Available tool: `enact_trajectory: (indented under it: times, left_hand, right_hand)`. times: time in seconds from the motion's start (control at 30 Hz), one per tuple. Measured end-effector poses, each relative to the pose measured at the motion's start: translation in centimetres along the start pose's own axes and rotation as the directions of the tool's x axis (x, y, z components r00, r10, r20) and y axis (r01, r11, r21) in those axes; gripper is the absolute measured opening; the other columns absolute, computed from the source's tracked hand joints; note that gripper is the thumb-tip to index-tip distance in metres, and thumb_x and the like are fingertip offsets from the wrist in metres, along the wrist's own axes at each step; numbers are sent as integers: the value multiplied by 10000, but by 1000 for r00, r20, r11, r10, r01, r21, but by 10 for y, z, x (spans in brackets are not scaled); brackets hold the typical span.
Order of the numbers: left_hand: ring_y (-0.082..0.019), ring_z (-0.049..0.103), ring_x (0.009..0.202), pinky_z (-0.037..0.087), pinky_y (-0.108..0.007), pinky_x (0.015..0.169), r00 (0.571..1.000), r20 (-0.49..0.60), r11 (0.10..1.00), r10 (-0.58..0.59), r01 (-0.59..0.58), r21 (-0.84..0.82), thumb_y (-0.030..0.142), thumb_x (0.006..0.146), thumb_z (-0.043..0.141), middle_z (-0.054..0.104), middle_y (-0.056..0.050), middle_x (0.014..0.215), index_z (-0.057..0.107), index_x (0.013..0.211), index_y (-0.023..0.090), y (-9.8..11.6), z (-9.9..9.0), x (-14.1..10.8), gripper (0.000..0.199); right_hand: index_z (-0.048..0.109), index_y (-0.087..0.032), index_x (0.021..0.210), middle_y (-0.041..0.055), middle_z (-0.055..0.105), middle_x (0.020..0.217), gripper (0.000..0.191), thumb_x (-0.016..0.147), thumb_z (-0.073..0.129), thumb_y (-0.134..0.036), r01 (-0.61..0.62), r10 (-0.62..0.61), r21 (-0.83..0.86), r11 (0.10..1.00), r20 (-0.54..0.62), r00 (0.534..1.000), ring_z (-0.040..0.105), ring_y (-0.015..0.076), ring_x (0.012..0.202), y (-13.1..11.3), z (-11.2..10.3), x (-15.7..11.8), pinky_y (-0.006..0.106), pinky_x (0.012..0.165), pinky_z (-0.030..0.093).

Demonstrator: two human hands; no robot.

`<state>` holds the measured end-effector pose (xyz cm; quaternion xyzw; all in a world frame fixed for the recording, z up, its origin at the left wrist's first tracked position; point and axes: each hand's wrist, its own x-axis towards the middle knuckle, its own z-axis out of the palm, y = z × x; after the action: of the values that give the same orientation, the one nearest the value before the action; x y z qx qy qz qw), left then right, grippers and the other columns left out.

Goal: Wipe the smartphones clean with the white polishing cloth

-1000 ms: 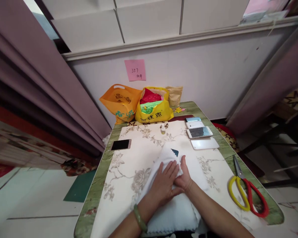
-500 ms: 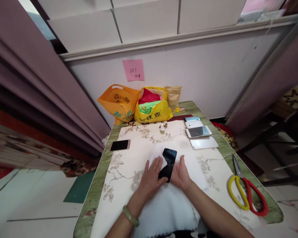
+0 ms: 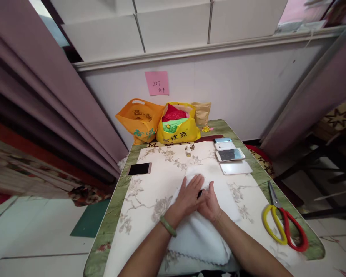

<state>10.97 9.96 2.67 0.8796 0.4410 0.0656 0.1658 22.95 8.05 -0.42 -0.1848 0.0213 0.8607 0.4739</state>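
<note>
From here, the left hand (image 3: 190, 194), the right hand (image 3: 210, 202) and the white cloth (image 3: 198, 238) are hiding nearly all of the black phone (image 3: 200, 193). Just below the cloth, dark patterned fabric (image 3: 202, 274) is slipping out of view. Well beyond the cloth, a yellow trinket (image 3: 205, 129) is looking too tiny to identify. Far right of the cloth, dark furniture (image 3: 331, 207) is blurring, running out of sight.

Homelike room, mauve curtains (image 3: 43, 77), floral tablecloth (image 3: 150, 192)

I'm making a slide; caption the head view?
Left hand flat on white cloth, right hand alongside, dark object between.
</note>
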Motion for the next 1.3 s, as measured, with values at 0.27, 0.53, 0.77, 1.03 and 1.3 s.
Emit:
enact_trajectory:
  times: [0.27,0.53,0.77,1.03,1.3]
  left_hand:
    - [-215,174,1451,25,-569,1166,982,4,981,-190,190,-37,580,938,248,185,-27,1574,89,1503,306,-28,0,-39,648]
    - [-181,288,1411,10,-574,1159,983,-71,986,-169,167,-29,243,968,277,382,-28,1503,185,1486,300,-38,2,-81,529]
    - [-254,520,1196,127,-577,1131,963,-253,988,-93,120,95,143,806,512,642,-84,1190,550,1224,226,-29,-14,-77,428]
    - [-129,520,655,451,-256,635,659,-581,875,-478,296,-384,280,879,495,541,13,710,552,813,193,-38,-29,-69,122]
    - [-162,611,974,513,-279,821,859,-499,888,-119,-132,-439,206,871,519,636,-77,1093,582,1015,211,27,-29,-75,158]
  right_hand:
    - [620,-143,1192,145,666,1181,818,842,248,-782,15,-11,-50,999,88,996,513,296,1236,1,-1,3,501,1071,324]
    - [626,-138,1185,102,652,1222,520,935,371,-516,-9,21,-115,993,106,994,524,244,1228,-4,-7,6,449,1087,320]
    - [572,-120,1246,95,637,1241,558,949,389,-555,-41,49,-51,998,158,986,529,203,1226,-3,3,3,372,1078,355]
    - [583,-123,1227,92,684,1133,659,887,416,-663,-20,20,-1,1000,55,998,653,179,1001,-1,4,-2,324,911,507]
    - [668,-153,1013,91,730,879,574,855,475,-670,19,-46,-200,980,-132,990,683,229,917,3,2,0,343,751,562]
